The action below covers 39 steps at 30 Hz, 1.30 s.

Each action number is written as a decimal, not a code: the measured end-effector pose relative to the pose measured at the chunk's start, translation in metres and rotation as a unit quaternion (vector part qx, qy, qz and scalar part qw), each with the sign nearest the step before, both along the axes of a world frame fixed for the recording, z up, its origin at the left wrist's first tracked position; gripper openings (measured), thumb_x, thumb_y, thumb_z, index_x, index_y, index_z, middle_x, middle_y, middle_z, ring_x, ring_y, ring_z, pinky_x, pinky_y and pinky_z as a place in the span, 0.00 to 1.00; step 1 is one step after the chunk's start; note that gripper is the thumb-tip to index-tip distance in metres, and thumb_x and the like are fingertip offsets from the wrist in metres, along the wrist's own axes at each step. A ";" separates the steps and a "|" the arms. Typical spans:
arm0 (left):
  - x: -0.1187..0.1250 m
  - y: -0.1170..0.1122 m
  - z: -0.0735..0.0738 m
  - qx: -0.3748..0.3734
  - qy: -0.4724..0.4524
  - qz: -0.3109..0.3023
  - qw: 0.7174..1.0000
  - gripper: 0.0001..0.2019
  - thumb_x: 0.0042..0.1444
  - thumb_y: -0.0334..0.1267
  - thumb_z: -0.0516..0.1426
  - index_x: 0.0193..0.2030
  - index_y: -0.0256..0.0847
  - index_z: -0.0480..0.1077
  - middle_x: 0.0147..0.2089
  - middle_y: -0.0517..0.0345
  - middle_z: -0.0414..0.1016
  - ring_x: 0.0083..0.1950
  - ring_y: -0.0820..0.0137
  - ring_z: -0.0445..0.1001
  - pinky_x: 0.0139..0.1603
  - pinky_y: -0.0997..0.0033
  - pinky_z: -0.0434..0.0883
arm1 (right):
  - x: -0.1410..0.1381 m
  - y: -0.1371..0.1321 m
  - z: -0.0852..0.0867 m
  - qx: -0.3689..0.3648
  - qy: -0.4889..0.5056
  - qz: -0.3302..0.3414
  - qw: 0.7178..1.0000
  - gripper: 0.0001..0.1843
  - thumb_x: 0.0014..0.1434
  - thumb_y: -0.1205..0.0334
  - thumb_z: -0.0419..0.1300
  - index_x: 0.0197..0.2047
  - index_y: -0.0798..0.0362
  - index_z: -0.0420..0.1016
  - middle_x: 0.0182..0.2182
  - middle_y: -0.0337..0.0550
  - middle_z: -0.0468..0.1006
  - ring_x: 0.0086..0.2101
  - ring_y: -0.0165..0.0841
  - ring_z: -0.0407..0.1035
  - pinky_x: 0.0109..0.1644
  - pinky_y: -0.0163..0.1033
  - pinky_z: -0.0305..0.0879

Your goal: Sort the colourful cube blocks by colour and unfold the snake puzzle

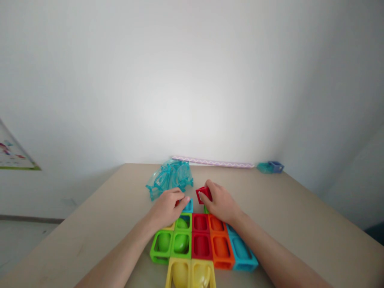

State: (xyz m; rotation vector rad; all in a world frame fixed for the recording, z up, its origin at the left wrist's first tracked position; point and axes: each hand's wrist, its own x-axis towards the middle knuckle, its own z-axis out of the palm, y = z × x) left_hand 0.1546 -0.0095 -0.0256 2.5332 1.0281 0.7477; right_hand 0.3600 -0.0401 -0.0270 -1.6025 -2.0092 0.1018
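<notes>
A flat layout of hollow square blocks (201, 245) lies on the beige table (300, 224), in green, red, orange, blue and yellow. My left hand (168, 208) rests curled over the far left of the layout, fingers closed on a small blue block (189, 206). My right hand (220, 202) is just right of it and grips a red square block (204, 194), lifted at the layout's far edge. A green piece (205, 209) peeks out under the right hand.
A heap of clear turquoise curved pieces (169, 179) lies just beyond my left hand. A pink patterned strip (213, 162) runs along the wall at the table's far edge. Small teal and blue blocks (271, 167) sit at the far right corner. A poster (12, 154) hangs left.
</notes>
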 end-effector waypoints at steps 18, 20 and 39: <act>-0.004 -0.002 -0.001 -0.024 -0.064 -0.008 0.998 0.24 0.56 0.49 0.59 0.56 0.42 0.62 0.53 0.50 0.72 0.50 0.64 0.72 0.50 0.65 0.68 | 0.001 -0.015 0.016 0.043 0.049 0.118 0.991 0.10 0.65 0.54 0.50 0.41 0.51 0.60 0.36 0.45 0.74 0.36 0.36 0.68 0.41 0.39 0.60; -0.005 -0.004 0.001 -0.045 -0.061 -0.041 0.996 0.30 0.54 0.50 0.60 0.61 0.44 0.57 0.58 0.50 0.69 0.55 0.62 0.70 0.54 0.63 0.66 | 0.000 -0.017 0.016 0.033 0.073 0.178 0.981 0.15 0.64 0.52 0.52 0.49 0.52 0.58 0.43 0.49 0.74 0.41 0.37 0.69 0.46 0.41 0.62; -0.004 -0.003 -0.002 -0.059 -0.114 0.032 0.991 0.15 0.55 0.49 0.57 0.40 0.43 0.57 0.29 0.64 0.69 0.29 0.70 0.68 0.30 0.71 0.62 | 0.001 -0.021 0.022 -0.078 -0.042 0.275 0.957 0.18 0.51 0.47 0.65 0.27 0.54 0.70 0.28 0.39 0.73 0.31 0.32 0.65 0.39 0.37 0.60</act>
